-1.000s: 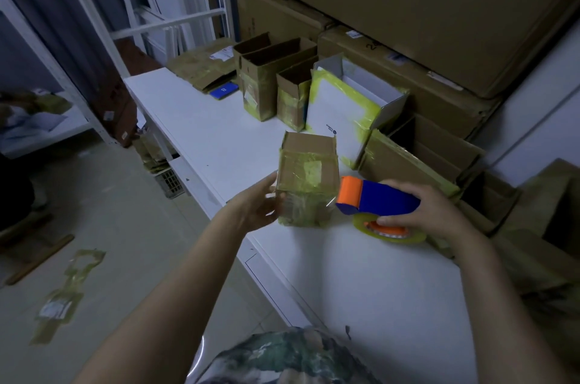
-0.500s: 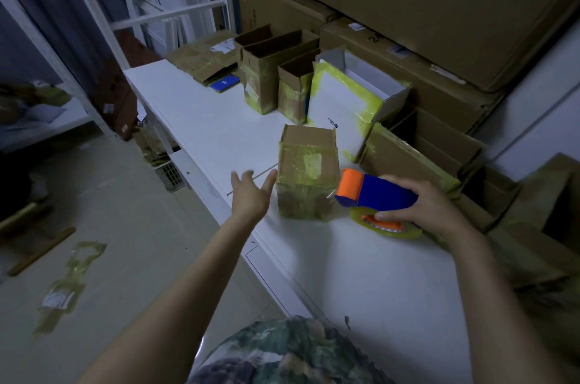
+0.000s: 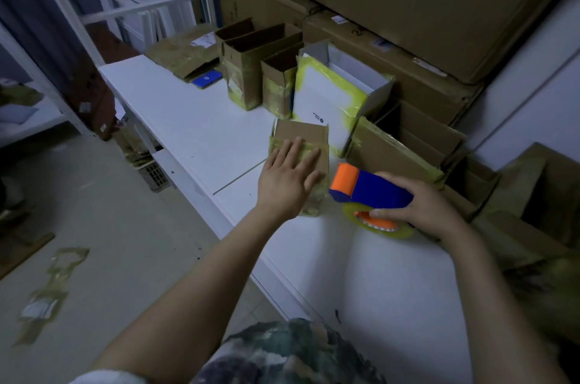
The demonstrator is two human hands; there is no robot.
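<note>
Flattening out, my left grip (image 3: 287, 178) is pressing on the near face of the box (image 3: 303, 134), fingers straight and holding nothing. Half a second ago it was hovering just left of the box, clear of the cardboard. My right grip (image 3: 422, 206) is staying clamped round the dispenser (image 3: 373, 190), which is resting on the bench (image 3: 201, 120) just right of the box. The box is standing upright by the bench's near edge. I am judging that I am smoothing tape down, so this face is nearly sealed.
</note>
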